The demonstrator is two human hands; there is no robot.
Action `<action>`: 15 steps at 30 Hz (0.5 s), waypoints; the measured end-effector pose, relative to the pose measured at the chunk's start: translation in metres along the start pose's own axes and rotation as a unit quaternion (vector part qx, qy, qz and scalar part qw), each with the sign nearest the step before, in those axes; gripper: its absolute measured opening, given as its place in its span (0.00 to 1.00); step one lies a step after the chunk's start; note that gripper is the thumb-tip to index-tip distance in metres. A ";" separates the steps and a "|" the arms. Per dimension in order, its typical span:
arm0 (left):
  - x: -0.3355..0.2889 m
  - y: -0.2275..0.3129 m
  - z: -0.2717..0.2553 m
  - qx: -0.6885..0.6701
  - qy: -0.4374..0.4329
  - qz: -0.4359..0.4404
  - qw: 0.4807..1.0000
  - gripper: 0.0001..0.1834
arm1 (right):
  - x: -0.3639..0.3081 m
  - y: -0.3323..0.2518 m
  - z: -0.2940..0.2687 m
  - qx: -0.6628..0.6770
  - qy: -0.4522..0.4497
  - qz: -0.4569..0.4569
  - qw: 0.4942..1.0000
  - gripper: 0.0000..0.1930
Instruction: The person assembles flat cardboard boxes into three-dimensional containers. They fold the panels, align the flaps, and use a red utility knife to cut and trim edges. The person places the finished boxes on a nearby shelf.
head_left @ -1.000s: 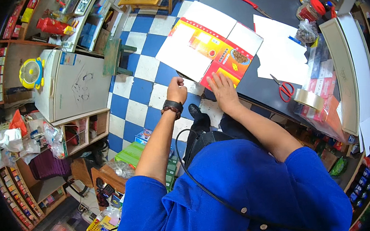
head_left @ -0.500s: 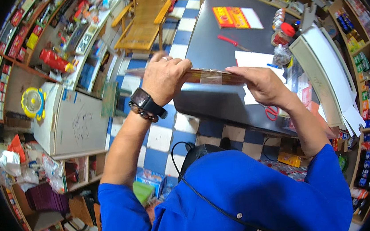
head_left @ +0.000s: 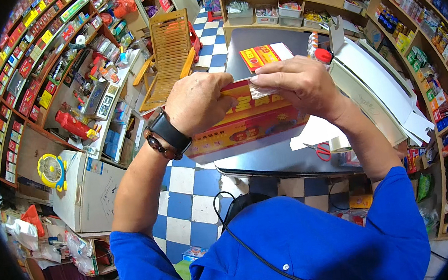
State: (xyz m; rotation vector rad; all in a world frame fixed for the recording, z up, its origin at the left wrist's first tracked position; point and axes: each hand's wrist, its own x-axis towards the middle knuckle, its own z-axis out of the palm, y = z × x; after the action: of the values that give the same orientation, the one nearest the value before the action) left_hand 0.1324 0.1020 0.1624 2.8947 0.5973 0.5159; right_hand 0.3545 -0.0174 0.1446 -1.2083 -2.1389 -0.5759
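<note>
Between my hands hangs a flat red and yellow printed cardboard piece [head_left: 249, 126], with its printed face showing above the dark table [head_left: 279, 153]. My left hand [head_left: 198, 99], with a watch and a beaded bracelet on its wrist, is closed on the top edge at the left. At the right of that edge, my right hand [head_left: 299, 84] pinches the cardboard, its fingers bent over the top. A crinkled pale strip [head_left: 262, 89] shows at the edge beside the right fingertips; its material is unclear. Both thumbs are largely hidden.
Beyond my hands, another red and yellow card [head_left: 262, 56] lies on the table. Red-handled scissors [head_left: 323, 152] and white paper [head_left: 310, 134] are at the right, near a large pale box [head_left: 361, 81]. A wooden chair [head_left: 170, 53] and a white cabinet [head_left: 91, 193] stand left.
The cardboard has turned from edge-on to showing its printed face. My right hand has moved left and up, closer to my left hand. The view has shifted, showing more of the far shelves.
</note>
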 end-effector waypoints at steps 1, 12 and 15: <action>0.000 0.003 -0.006 -0.018 -0.017 -0.007 1.000 0.13 | 0.001 0.001 0.001 -0.021 0.018 -0.027 0.999 0.11; -0.031 -0.047 -0.024 -0.119 -0.050 -0.125 0.984 0.14 | -0.044 -0.032 0.024 -0.001 -0.092 -0.082 0.992 0.25; -0.038 -0.037 -0.030 -0.034 -0.068 -0.077 0.994 0.12 | 0.020 -0.045 0.015 -0.019 0.064 -0.036 0.997 0.21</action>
State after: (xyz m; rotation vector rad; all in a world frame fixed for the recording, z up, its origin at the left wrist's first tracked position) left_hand 0.0760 0.1223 0.1712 2.7638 0.7571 0.3084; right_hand 0.3028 -0.0184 0.1441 -1.0873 -2.0788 -0.7095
